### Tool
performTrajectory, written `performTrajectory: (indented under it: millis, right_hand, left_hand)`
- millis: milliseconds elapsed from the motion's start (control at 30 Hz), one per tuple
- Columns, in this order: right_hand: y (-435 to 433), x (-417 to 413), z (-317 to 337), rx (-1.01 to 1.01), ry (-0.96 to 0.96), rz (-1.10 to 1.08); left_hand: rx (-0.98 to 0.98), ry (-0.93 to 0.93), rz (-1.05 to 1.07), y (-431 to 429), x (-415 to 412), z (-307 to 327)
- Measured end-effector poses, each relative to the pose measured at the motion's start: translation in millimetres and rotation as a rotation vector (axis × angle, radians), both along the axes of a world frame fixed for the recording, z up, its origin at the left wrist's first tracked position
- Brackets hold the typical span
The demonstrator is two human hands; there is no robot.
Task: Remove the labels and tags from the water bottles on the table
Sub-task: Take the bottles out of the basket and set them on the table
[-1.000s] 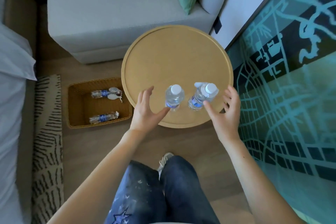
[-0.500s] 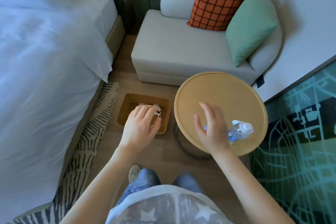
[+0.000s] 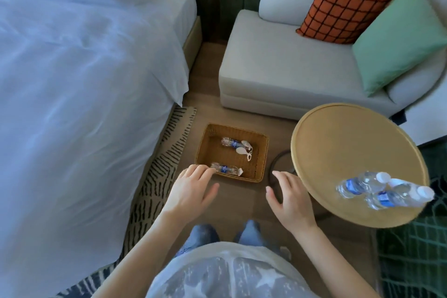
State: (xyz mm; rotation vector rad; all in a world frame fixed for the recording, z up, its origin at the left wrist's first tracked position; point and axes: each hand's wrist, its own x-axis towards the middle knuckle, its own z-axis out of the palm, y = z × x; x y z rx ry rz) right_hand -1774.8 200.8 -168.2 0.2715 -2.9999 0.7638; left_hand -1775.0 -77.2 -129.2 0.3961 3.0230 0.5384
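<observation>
Bedroom with a pale wood floor, seen from above past a person's knees. A wide bed (image 3: 72, 80) in white linen fills the left side. A cream armchair (image 3: 278, 75) stands at the top right, carrying an orange checked cushion (image 3: 346, 5) and a green cushion (image 3: 396, 41). A striped rug (image 3: 159, 164) runs along the bed. At the right is a round wooden worktop (image 3: 338, 147) with a raised rim. On the floor between rug and worktop sits a square wicker basket (image 3: 263, 152).

The left hand (image 3: 191, 191) reaches to the basket's near edge, fingers straight, holding nothing. Its fingertips lie at the end of a bottle there; whether they touch it cannot be told. The right hand (image 3: 287, 198) hovers above the floor between basket and worktop, fingers loosely bent, empty.

Two small water bottles (image 3: 358, 184) stand close together by the worktop's near right edge. They are clear plastic with white caps, and each has a blue label (image 3: 352, 184) round its middle. Two more bottles (image 3: 226, 169) lie apart in the basket, with white tags (image 3: 242, 151) at the farther one.

Such bottles are probably light, smooth and thin-walled, so they would dent under a hard squeeze. A steadier hold seems to be round the stiff neck or the base, leaving the label free for the other hand to peel.
</observation>
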Motion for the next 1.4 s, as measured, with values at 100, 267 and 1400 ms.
performTrajectory:
  millis: [100, 267, 1400]
  right_hand:
    - [-31, -19, 2, 0.004, 0.004, -0.054]
    - [-58, -53, 3, -0.002, 0.022, -0.156]
    - [-161, -258, -47, -0.004, -0.125, -0.981]
  left_hand:
    - [0.008, 0.001, 0.006, -37, -23, 4]
    - [0.024, -0.053, -0.032, -62, -71, 0]
    - [-0.094, -0.248, -0.753, -59, -446, -77]
